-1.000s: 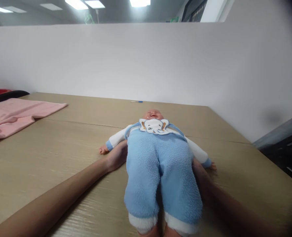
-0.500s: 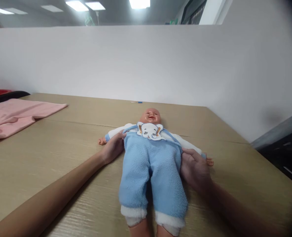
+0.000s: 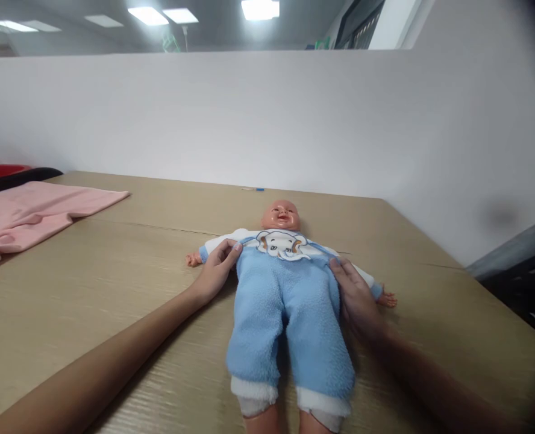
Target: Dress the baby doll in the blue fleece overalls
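Observation:
A baby doll lies on its back on the table, its arms spread and its feet cut off by the lower edge. It wears blue fleece overalls with white cuffs over a white top with blue wrists. An elephant face decorates the chest. At the upper left side of the overalls, my left hand pinches the fabric edge between thumb and fingers. My right hand grips the opposite side, thumb on top of the cloth and fingers partly hidden beside the doll.
A pink cloth lies crumpled on the table at the left, near a red and black object. A small pen-like item with a blue end rests near the white wall. Dark equipment stands beyond the right edge.
The cloth at the sides is pulled less wide, and both thumbs now lie on top of it. The elephant face looks flatter on the chest. The whole view has shifted slightly.

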The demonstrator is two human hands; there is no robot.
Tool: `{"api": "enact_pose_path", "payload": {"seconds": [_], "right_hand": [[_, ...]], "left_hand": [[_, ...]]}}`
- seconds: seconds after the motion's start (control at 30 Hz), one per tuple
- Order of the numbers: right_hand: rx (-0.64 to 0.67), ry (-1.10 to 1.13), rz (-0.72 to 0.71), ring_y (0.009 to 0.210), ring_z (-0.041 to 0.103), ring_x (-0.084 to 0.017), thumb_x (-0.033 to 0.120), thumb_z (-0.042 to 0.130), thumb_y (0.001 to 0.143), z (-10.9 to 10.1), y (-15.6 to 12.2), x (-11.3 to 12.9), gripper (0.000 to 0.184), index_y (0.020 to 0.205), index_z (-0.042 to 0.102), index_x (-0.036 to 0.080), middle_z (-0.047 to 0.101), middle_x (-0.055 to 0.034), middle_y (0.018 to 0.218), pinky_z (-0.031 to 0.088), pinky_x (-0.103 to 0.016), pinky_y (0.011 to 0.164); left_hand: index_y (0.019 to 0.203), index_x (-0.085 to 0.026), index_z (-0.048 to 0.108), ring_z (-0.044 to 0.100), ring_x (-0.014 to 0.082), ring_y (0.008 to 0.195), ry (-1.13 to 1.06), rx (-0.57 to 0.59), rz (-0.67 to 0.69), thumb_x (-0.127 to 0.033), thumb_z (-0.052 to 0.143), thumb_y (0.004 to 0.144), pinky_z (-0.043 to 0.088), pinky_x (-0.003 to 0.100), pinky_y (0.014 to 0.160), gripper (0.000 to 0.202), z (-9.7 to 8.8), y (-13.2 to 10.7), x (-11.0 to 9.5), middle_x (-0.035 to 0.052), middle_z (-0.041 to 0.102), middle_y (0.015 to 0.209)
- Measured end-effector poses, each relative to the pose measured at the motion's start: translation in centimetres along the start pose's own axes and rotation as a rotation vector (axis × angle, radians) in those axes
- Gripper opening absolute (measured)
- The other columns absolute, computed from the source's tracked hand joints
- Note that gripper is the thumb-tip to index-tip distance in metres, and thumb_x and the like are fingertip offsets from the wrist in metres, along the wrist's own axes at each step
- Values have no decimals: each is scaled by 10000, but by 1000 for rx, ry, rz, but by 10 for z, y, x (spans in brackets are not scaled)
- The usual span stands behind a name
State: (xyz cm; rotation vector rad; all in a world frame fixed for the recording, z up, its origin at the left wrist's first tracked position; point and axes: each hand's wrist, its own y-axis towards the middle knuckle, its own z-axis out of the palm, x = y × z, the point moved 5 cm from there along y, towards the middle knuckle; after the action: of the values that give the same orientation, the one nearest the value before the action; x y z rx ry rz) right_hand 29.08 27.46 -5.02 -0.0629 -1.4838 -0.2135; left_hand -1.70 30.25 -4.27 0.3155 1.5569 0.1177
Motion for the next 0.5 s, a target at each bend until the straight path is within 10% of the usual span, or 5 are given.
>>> {"api": "enact_pose_path", "payload": {"seconds": [0.27,0.37,0.5], "right_hand": [[-114,-287,-385,986,648,-242,419,736,850,21,10,69,295,1073,656,243,693,-49,1079,515,-389,934],[32,-297,-650,1019,677,-213,303,677,934,66,21,114,151,1072,649,247,703,-38,1078,518,-367,990],[477,-651,-643,936,725,-212,229,584,1000,157,51,135,104,998,688,231,773,-34,987,550,-326,829]], "left_hand": [[1024,-212,572,473,154,780,43,-95,124,-540,569,1086,392,293,746,334,-1,-1,1,-25,515,856],[1063,-223,569,485,157,796,106,-136,126,-507,556,1100,392,293,753,287,-1,-4,-3,-27,512,857],[1101,-234,568,499,164,803,163,-164,151,-473,559,1105,395,295,750,240,0,-10,-9,-23,521,867]]}}
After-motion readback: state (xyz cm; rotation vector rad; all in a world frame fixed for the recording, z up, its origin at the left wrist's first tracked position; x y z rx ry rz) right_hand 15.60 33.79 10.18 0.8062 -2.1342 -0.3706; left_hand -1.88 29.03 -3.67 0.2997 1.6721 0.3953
